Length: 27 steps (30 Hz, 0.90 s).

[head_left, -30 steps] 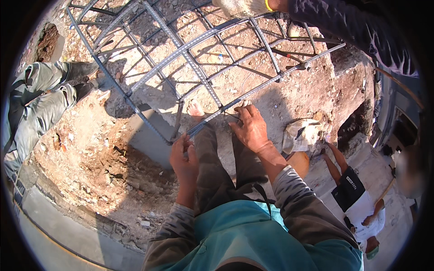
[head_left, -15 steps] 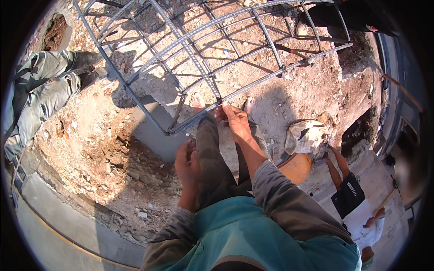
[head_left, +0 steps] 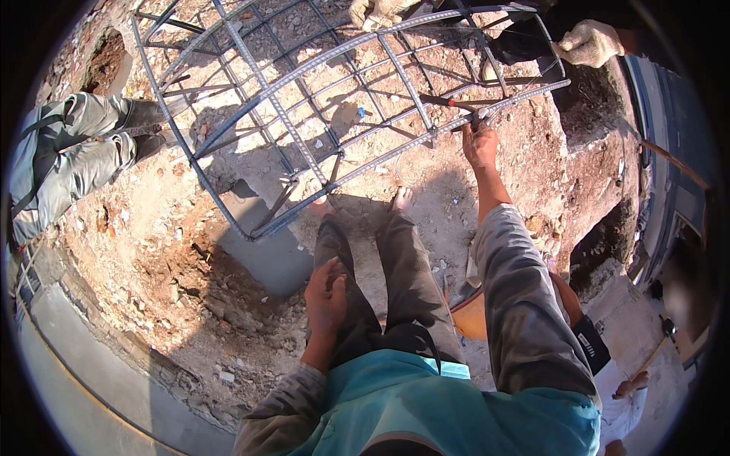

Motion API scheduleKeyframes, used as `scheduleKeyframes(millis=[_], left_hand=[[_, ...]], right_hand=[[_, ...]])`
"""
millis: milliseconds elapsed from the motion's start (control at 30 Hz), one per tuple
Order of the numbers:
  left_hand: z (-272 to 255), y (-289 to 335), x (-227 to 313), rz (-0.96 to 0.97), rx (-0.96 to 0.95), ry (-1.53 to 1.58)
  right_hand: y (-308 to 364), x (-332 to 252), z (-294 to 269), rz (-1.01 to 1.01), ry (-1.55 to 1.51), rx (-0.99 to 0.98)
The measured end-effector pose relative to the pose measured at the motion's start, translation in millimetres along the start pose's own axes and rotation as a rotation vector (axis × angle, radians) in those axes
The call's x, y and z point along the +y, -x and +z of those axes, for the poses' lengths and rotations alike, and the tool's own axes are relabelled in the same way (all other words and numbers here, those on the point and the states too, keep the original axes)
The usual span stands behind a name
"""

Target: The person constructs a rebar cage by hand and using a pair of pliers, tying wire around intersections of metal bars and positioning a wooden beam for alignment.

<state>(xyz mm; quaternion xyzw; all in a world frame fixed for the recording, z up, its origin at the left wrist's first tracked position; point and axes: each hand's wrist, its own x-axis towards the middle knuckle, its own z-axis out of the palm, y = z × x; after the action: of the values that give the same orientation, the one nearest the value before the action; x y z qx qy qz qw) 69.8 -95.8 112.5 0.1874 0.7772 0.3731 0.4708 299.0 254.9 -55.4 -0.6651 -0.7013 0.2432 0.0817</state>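
A rebar cage (head_left: 262,95) of ribbed bars and cross ties spans the upper middle, its near corner close to my feet. My right hand (head_left: 480,146) reaches out to the cage's near long bar, toward the right. Its fingers are closed around the head end of a pair of pincers (head_left: 459,104), whose dark handles with a bit of red point away over the bars. In front of my left thigh hangs my left hand (head_left: 325,300), apart from the cage. Its fingers are loosely bent with gaps between them, and nothing shows in them.
A co-worker's gloved hands (head_left: 590,43) are at the cage's far side. Another person's legs (head_left: 84,144) stand at left. Grey wet-looking concrete (head_left: 266,254) fills a pit by my feet. A orange-tan container (head_left: 470,315) and another person (head_left: 612,391) are at right, near open holes.
My right hand has left the cage's near bar by my knees and moved up and right, closing on the pincers. The cage appears shifted left; gloved hands have come into view.
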Motion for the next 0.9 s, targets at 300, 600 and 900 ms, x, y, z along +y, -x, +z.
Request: scheduleKeyframes(millis=[300,600,900], left_hand=[[19.8,-32.1,66.5,0.417,0.114,-0.045],[52.4,-21.8,95.5,0.256,-0.404,0.081],[-11.4,-52.8,39.0,-0.535,-0.264,0.402]], right_hand=[[90.6,-51.5,-131.8,-0.348,-0.102,-0.012],[186.6,-164.0,-182.1,0.217,-0.739,-1.059],[234.8,-169.0,-72.5,0.436,-0.617,-0.951]])
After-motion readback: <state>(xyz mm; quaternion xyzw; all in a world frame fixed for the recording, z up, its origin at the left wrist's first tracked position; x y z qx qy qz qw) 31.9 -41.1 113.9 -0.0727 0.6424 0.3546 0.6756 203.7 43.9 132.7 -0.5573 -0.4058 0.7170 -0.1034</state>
